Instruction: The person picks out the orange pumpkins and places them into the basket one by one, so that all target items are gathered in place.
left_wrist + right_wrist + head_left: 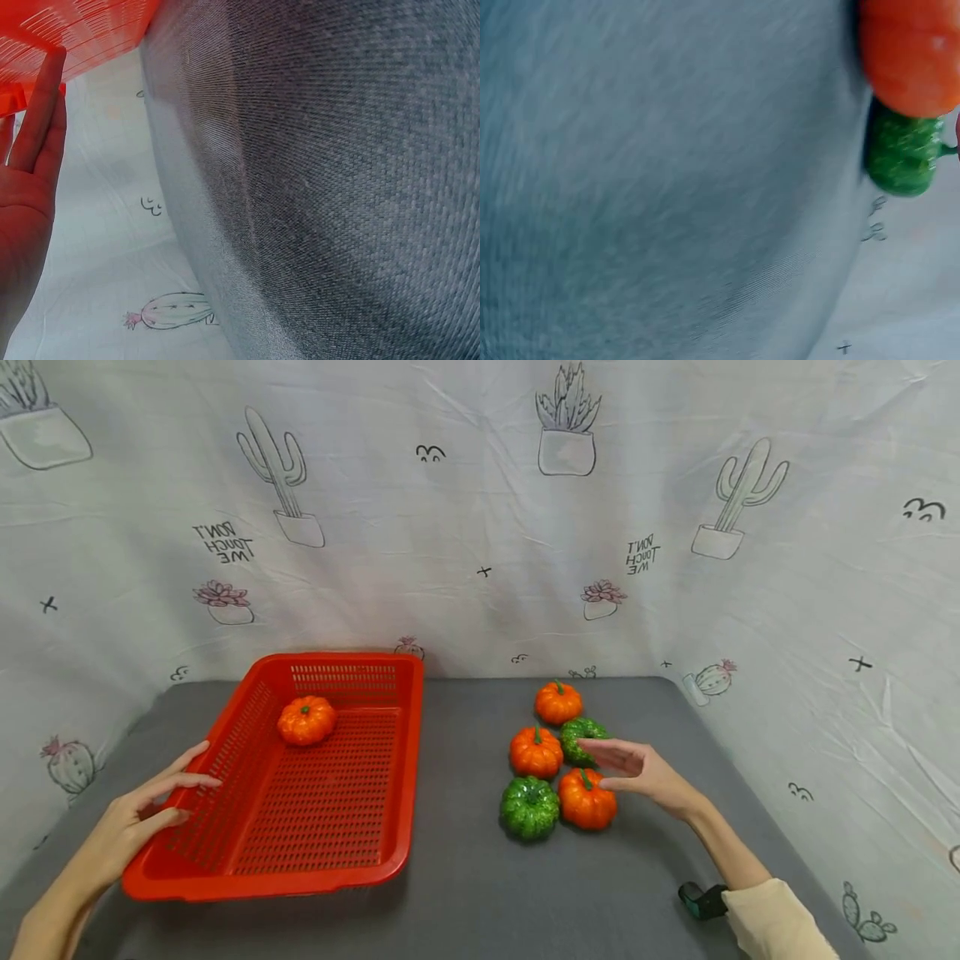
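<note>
At the left, a red plastic basket point(247, 885) with slotted walls holds one small orange pumpkin point(306, 720) near its back left corner. My left hand point(123, 831) grips the basket's left rim, some fingers over it and others against the outer wall point(97, 45). Right of the basket, small pumpkins sit in a cluster: a front orange pumpkin point(587, 799), a front green pumpkin point(529, 808), a middle orange pumpkin point(536, 752), a back green pumpkin point(581, 731) and a back orange pumpkin point(558, 702). Over the cluster's right side, my right hand point(645, 772) has thumb and fingers spread, holding nothing.
A grey cloth point(465, 860) covers the table. Behind and at both sides hangs a pale curtain point(465, 527) printed with cacti. Below the right forearm, a small dark object point(701, 900) shows at the sleeve's edge.
</note>
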### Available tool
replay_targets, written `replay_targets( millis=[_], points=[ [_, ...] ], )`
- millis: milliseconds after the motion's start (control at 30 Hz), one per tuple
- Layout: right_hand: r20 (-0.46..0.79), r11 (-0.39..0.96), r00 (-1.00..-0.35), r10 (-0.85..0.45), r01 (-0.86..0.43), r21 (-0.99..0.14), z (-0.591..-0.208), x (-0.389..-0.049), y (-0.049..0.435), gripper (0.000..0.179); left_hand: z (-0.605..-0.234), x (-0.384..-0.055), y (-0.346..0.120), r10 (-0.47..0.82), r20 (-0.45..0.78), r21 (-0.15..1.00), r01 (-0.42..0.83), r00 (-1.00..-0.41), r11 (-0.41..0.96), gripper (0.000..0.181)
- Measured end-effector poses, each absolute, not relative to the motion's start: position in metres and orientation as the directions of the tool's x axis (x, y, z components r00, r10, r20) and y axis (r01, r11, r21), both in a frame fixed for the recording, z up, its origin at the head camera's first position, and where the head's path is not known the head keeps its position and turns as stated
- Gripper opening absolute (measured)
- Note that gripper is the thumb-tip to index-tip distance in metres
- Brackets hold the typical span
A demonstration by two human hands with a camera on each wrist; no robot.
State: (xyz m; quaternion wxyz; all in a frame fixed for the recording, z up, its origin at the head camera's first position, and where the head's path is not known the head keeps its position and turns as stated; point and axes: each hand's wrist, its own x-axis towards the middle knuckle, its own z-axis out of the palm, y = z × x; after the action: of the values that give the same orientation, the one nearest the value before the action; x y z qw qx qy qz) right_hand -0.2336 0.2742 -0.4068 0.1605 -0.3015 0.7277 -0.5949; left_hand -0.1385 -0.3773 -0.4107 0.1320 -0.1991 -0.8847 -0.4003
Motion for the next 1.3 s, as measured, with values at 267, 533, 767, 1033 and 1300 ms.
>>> replay_targets(
  millis=[267,533,767,1033,1300],
  points=[
    [0.076,0.072,-0.727,-0.682,-0.171,-0.983,-0.424,-0.242,0.282,0.058,-0.414,-0.137,-0.376,0.243,0.388,0.663,0.453,-0.889,0.597,0.030],
    [0.062,0.068,-0.669,-0.741,-0.167,-0.984,-0.435,-0.246,0.281,0.060,-0.414,-0.137,-0.377,0.243,0.393,0.662,0.456,-0.887,0.595,0.029],
    [0.038,0.100,-0.659,-0.751,-0.171,-0.980,-0.440,-0.248,0.278,0.062,-0.412,-0.137,-0.376,0.254,0.403,0.652,0.470,-0.879,0.595,0.030],
    [0.008,0.157,-0.641,-0.768,-0.200,-0.967,-0.441,-0.248,0.273,0.061,-0.412,-0.138,-0.377,0.239,0.388,0.659,0.449,-0.890,0.604,0.030],
    [-0.023,0.218,-0.654,-0.756,-0.219,-0.951,-0.441,-0.247,0.270,0.062,-0.411,-0.139,-0.377,0.250,0.399,0.669,0.466,-0.882,0.579,0.031]
  ],
)
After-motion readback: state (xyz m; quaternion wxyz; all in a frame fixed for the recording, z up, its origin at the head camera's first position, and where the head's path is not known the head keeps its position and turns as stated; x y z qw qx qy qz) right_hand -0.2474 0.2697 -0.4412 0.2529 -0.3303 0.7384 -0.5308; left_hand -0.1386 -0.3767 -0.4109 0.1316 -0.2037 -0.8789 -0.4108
